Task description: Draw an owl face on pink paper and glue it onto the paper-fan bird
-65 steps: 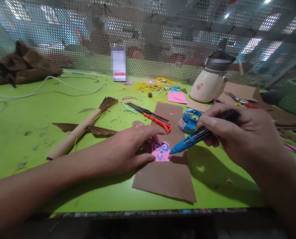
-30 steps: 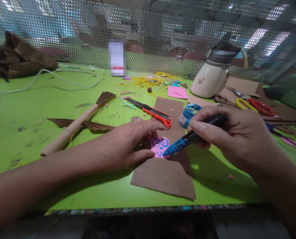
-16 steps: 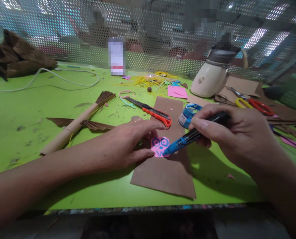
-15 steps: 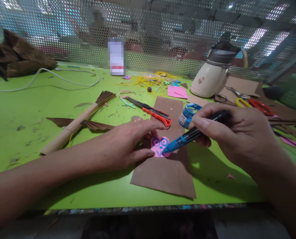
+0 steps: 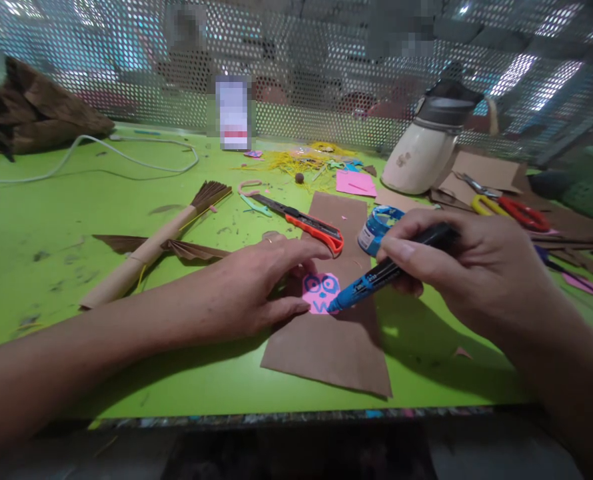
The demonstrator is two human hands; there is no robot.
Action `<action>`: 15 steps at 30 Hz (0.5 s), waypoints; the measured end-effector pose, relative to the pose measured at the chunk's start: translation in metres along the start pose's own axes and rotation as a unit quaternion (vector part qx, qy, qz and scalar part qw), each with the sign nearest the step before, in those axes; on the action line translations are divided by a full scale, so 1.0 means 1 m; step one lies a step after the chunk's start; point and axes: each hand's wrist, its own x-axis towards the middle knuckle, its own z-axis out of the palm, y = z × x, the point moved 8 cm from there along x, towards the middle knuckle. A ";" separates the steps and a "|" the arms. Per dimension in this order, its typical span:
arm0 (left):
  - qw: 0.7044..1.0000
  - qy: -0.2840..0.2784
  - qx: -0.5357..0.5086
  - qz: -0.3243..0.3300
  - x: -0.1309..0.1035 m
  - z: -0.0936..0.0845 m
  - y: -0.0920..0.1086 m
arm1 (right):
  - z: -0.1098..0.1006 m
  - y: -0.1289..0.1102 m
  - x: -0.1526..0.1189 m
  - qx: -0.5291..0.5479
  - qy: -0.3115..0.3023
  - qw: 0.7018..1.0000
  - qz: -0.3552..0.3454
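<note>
The right hand (image 5: pixel 469 267) grips a slim blue-and-black marker (image 5: pixel 369 282), its tip at the lower right of a small pink paper cutout (image 5: pixel 321 294) bearing a blue-drawn face. The cutout lies on a long brown paper strip (image 5: pixel 326 350) on the green counter (image 5: pixel 201 377). The left hand (image 5: pixel 264 283), loosely open, touches the cutout's left edge. Beyond the cutout lies an orange-handled utility knife (image 5: pixel 315 231).

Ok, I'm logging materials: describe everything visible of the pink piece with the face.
The pink piece looks like paper, with cut corners and a blue drawn face: ringed eyes, nose, zigzag mouth. It lies flat on the brown sheet, the left hand at its left edge, the blue marker tip at its lower right.
</note>
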 end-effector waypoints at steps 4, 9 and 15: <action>1.000 -0.003 0.001 -0.003 0.000 0.000 0.000 | 0.000 -0.001 0.000 -0.003 0.003 1.000 -0.006; 1.000 0.000 -0.001 -0.001 0.000 0.000 0.000 | 0.000 0.000 0.000 -0.009 0.012 1.000 -0.008; 1.000 0.000 0.004 0.000 0.000 0.000 0.001 | -0.003 0.001 -0.002 -0.009 0.022 1.000 -0.008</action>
